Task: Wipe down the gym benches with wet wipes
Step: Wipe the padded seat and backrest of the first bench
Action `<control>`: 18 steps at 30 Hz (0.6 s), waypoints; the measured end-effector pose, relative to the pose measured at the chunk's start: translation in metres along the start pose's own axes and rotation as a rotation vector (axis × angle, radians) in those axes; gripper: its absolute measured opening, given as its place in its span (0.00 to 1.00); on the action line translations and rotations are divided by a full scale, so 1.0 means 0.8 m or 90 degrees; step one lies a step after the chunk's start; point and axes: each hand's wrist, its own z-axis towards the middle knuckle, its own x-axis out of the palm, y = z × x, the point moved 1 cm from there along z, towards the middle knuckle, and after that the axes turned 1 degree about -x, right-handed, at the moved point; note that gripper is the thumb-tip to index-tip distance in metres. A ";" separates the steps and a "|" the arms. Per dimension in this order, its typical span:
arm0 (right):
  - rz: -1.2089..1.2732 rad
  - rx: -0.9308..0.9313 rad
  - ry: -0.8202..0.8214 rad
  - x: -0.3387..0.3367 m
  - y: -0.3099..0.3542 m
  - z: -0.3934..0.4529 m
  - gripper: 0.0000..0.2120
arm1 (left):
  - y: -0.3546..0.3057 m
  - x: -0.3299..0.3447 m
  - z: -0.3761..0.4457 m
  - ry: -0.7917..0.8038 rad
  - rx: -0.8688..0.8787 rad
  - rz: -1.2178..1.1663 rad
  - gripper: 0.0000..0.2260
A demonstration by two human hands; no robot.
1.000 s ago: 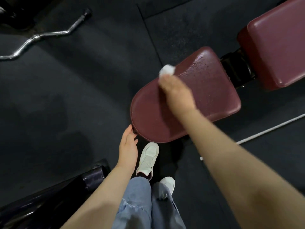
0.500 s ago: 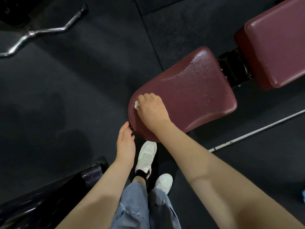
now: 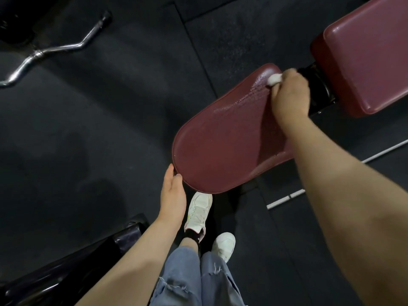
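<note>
A small white bunched-up wet wipe (image 3: 274,79) is pinched in the curled fingers of the right hand (image 3: 290,93) and pressed onto the far end of the maroon padded vinyl seat pad (image 3: 223,149) of the gym bench — right by the black metal hinge (image 3: 320,93) that joins it to the maroon back pad (image 3: 366,60). Fine droplets are seen on the seat surface nr the wipe. The left hand (image 3: 172,195) is laid flat against the near rounded edge of the seat pad, grip relaxed, fingers straight & together, nothing held. Below, white sneakers (image 3: 198,212) and light-blue ripped jeans (image 3: 189,281) are seen on the dark rubber floor (image 3: 99,129). A chrome curl bar (image 3: 55,50) lies on the floor at upper left, well apart from the bench; a glossy black padded piece (image 3: 66,268) sits at lower left — what it belongs to can't be told.
</note>
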 end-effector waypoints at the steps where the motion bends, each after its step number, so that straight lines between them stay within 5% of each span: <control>1: 0.008 0.037 -0.002 0.000 -0.004 0.005 0.12 | -0.001 0.000 0.000 -0.002 0.001 -0.006 0.24; 4: 0.104 -0.019 -0.009 0.012 0.043 -0.041 0.11 | -0.005 -0.001 -0.001 -0.013 -0.006 -0.043 0.22; 6: 0.142 -0.222 0.091 0.028 0.091 -0.120 0.11 | -0.009 0.001 0.000 -0.025 -0.023 -0.083 0.21; 9: 0.015 -0.646 0.379 0.036 0.131 -0.234 0.08 | -0.016 0.004 0.005 -0.049 -0.053 -0.132 0.19; 11: 0.053 -0.742 0.367 0.039 0.118 -0.227 0.08 | -0.016 0.005 0.003 -0.061 -0.052 -0.131 0.18; 13: 0.120 -0.601 0.218 0.022 0.094 -0.167 0.09 | -0.013 0.006 -0.001 -0.061 -0.033 -0.098 0.20; 16: 0.039 -0.144 0.056 -0.015 0.004 -0.046 0.12 | -0.011 0.009 -0.004 -0.049 -0.014 -0.067 0.21; 18: 0.035 0.054 0.013 -0.028 -0.049 -0.022 0.12 | -0.011 0.010 -0.003 -0.058 -0.012 -0.072 0.20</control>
